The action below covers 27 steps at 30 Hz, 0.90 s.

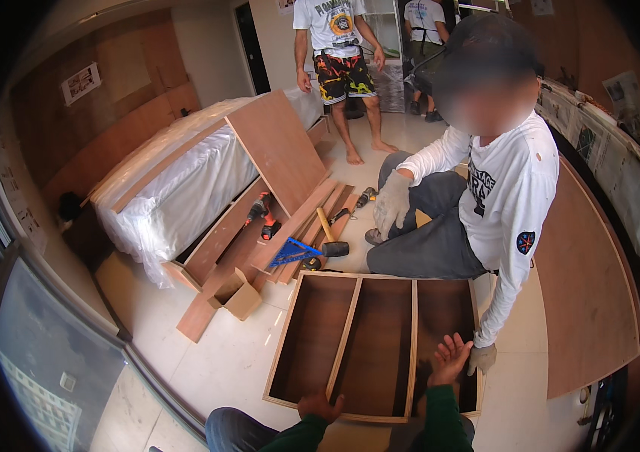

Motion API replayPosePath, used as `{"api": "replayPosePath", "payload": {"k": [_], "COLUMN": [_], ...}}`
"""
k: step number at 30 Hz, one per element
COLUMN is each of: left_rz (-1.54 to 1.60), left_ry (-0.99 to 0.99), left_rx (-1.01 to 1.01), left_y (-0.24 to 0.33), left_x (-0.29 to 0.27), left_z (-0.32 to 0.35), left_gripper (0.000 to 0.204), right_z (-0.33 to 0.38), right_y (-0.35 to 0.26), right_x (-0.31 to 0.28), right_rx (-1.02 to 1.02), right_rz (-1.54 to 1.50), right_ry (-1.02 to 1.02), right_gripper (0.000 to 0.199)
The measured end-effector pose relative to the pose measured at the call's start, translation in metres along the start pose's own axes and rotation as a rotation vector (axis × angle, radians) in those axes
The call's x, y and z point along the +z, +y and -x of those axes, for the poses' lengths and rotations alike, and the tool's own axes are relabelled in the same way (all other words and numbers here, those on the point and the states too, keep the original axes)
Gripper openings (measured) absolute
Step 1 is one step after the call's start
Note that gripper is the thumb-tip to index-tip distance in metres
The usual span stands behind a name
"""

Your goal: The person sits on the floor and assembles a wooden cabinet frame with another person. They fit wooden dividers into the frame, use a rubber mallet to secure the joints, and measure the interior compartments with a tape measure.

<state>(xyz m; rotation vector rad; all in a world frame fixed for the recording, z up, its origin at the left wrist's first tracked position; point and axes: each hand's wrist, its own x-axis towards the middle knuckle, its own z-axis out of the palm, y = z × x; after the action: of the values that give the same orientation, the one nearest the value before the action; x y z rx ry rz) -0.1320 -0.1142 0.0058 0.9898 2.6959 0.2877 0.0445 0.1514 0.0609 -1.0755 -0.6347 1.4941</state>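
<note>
A shallow wooden cabinet box point(350, 343) lies on the floor in front of me, two dividers splitting its dark inside into three compartments. At its near edge is my left hand point(321, 407), fingers bent over the wooden rim. My right hand point(450, 359) hovers above the right compartment, palm turned up and fingers apart, holding nothing. Close beside it, a co-worker's gloved hand point(481, 359) rests at the box's right side. The co-worker point(501, 203) sits on the floor at the far right of the box, with the other gloved hand point(393, 202) on a raised knee.
Beyond the box lie a mallet point(333, 239), a blue square point(294, 252), a cordless drill point(261, 215) and wooden boards point(297, 226). A small open carton point(237, 295) sits to the left. Plastic-wrapped furniture point(184, 196) stands behind; a large panel point(587, 279) is at right. Another person point(342, 68) stands farther back.
</note>
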Motion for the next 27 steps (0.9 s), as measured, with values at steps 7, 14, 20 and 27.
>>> {"api": "replayPosePath", "payload": {"k": [7, 14, 20, 27], "left_rz": [-0.045, -0.016, -0.068, -0.080], "left_ry": [0.004, 0.020, -0.053, -0.078], "left_rx": [-0.026, 0.013, -0.023, -0.017], "left_y": [0.009, 0.004, 0.008, 0.009], "left_x": [-0.019, 0.003, -0.004, -0.006], "left_z": [-0.005, -0.008, -0.006, -0.007], "left_gripper": [0.071, 0.071, 0.073, 0.076], "right_z": [-0.006, -0.009, -0.004, -0.009], "right_y": [-0.004, -0.005, -0.010, -0.009], "right_x": [0.010, 0.005, 0.004, 0.001], "right_rx": [-0.028, -0.010, 0.009, 0.011], "right_rz": [-0.047, -0.003, -0.012, -0.013], "right_ry": [-0.023, -0.009, -0.033, -0.038], "right_gripper": [0.074, 0.078, 0.077, 0.077]}}
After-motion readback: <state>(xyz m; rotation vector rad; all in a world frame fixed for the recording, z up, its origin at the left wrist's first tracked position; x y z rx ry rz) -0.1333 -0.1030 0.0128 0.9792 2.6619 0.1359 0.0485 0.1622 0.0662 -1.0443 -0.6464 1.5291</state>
